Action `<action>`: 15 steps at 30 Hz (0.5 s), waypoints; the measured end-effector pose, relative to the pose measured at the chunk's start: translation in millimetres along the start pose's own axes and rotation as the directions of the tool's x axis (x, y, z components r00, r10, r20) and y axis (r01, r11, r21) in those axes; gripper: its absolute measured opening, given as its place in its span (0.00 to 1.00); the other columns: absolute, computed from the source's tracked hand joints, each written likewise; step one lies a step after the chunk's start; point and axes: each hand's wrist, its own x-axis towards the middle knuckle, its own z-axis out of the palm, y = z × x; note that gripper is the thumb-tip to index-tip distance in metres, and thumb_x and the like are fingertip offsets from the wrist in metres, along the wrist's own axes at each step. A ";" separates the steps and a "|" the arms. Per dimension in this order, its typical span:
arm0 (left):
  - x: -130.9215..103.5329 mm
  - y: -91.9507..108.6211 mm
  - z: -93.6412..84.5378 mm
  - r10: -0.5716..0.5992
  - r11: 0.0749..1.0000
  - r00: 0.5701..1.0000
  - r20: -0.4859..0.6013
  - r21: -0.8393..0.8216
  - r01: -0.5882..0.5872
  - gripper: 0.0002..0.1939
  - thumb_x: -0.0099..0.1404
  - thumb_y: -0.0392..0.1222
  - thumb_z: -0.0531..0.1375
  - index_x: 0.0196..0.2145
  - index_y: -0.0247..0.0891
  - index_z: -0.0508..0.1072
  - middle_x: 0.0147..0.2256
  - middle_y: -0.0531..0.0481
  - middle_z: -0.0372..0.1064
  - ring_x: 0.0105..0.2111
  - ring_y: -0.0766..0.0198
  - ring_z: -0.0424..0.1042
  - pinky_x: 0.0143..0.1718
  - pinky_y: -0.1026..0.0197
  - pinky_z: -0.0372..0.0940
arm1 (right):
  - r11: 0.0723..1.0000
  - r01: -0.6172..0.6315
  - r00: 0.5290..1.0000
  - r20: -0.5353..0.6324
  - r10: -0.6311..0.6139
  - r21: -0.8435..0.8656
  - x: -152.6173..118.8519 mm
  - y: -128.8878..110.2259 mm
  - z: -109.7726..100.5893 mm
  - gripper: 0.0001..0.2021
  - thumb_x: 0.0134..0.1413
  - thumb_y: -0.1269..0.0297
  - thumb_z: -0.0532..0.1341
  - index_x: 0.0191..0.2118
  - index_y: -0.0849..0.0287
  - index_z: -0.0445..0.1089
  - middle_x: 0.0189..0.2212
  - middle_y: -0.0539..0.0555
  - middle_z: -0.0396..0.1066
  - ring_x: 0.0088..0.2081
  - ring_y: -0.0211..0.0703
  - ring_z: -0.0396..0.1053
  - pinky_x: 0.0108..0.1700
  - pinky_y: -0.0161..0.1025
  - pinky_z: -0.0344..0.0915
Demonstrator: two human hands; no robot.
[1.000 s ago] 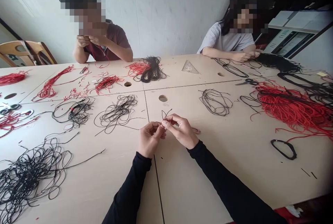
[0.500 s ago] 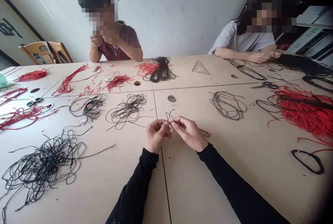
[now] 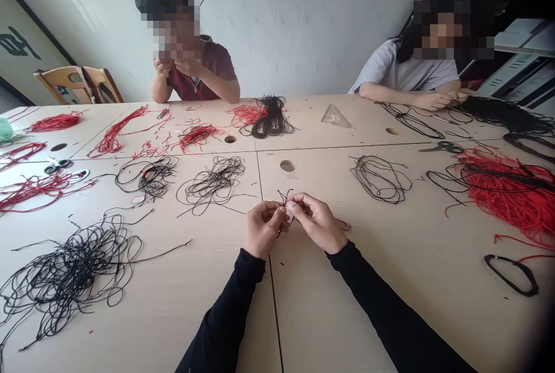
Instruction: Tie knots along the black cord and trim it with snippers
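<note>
Between my fingertips is a thin black cord (image 3: 285, 194), its short ends poking up above the hands and a bit hanging below. My left hand (image 3: 265, 227) pinches it between thumb and index finger. Close against it, my right hand (image 3: 318, 220) also pinches the cord, thumb and finger together. The fingers hide the middle of the cord. A small pinkish object (image 3: 346, 225) lies on the table, partly behind my right hand. Loose black cord coils lie beyond the hands, one to the left (image 3: 214, 182) and one to the right (image 3: 381, 178).
A tangled black cord pile (image 3: 78, 274) lies at the left, a red cord heap (image 3: 507, 194) at the right. Scissors (image 3: 442, 147) and a clear set square (image 3: 336, 117) lie farther back. Two people sit across the table, hands at cords. A round hole (image 3: 287, 165) pierces the tabletop.
My hands have drawn slightly closer together, the left shifting a little right. The cord's upper ends now sit lower and spread differently. The view has tilted slightly.
</note>
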 end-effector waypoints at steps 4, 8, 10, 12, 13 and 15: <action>0.2 1.8 -1.6 -0.012 1.000 1.000 -0.013 -0.018 0.012 0.17 0.49 0.47 0.67 0.30 0.31 0.70 0.22 0.48 0.71 0.21 0.66 0.71 0.25 0.62 0.68 | 0.999 -0.035 0.999 0.008 0.035 -0.019 0.3 -0.3 -0.8 0.12 0.57 0.55 0.57 0.38 0.60 0.67 0.30 0.52 0.70 0.30 0.40 0.68 0.34 0.37 0.66; 0.0 2.9 -2.1 -0.023 1.000 1.000 -0.005 -0.018 0.023 0.18 0.49 0.46 0.67 0.34 0.31 0.72 0.22 0.48 0.72 0.22 0.65 0.71 0.26 0.61 0.69 | 0.998 -0.041 0.999 0.018 0.042 -0.038 0.2 -1.9 -0.4 0.12 0.58 0.55 0.56 0.36 0.60 0.67 0.26 0.51 0.69 0.28 0.39 0.67 0.33 0.37 0.65; -0.2 2.8 -1.6 -0.030 1.000 1.000 0.007 -0.006 0.030 0.18 0.50 0.46 0.67 0.36 0.31 0.72 0.23 0.48 0.72 0.23 0.65 0.72 0.27 0.61 0.69 | 0.998 -0.042 0.999 0.025 0.043 -0.043 0.0 -2.6 0.0 0.12 0.58 0.56 0.55 0.36 0.60 0.66 0.25 0.50 0.68 0.28 0.39 0.66 0.32 0.37 0.64; -0.2 2.2 -1.1 -0.036 0.999 0.999 0.014 0.001 0.036 0.18 0.50 0.45 0.67 0.36 0.31 0.73 0.24 0.47 0.73 0.23 0.65 0.72 0.27 0.61 0.69 | 0.997 -0.047 0.998 0.025 0.049 -0.057 -0.3 -3.1 0.0 0.11 0.58 0.56 0.54 0.35 0.59 0.65 0.25 0.50 0.67 0.27 0.40 0.66 0.32 0.37 0.64; -0.2 1.9 -0.9 -0.040 0.999 0.999 0.015 0.000 0.040 0.18 0.50 0.45 0.68 0.35 0.31 0.73 0.24 0.47 0.73 0.24 0.65 0.72 0.28 0.61 0.69 | 0.997 -0.048 0.998 0.023 0.050 -0.067 -0.4 -3.3 -0.1 0.11 0.58 0.56 0.54 0.35 0.59 0.65 0.25 0.50 0.67 0.27 0.40 0.66 0.32 0.37 0.64; 0.2 1.4 -1.0 -0.044 0.999 0.999 0.012 -0.008 0.044 0.18 0.49 0.46 0.68 0.34 0.31 0.73 0.25 0.47 0.73 0.24 0.65 0.72 0.27 0.61 0.69 | 0.996 -0.047 0.999 0.021 0.049 -0.080 -0.6 -3.5 -0.4 0.11 0.58 0.56 0.54 0.35 0.59 0.65 0.25 0.50 0.67 0.27 0.40 0.66 0.31 0.37 0.63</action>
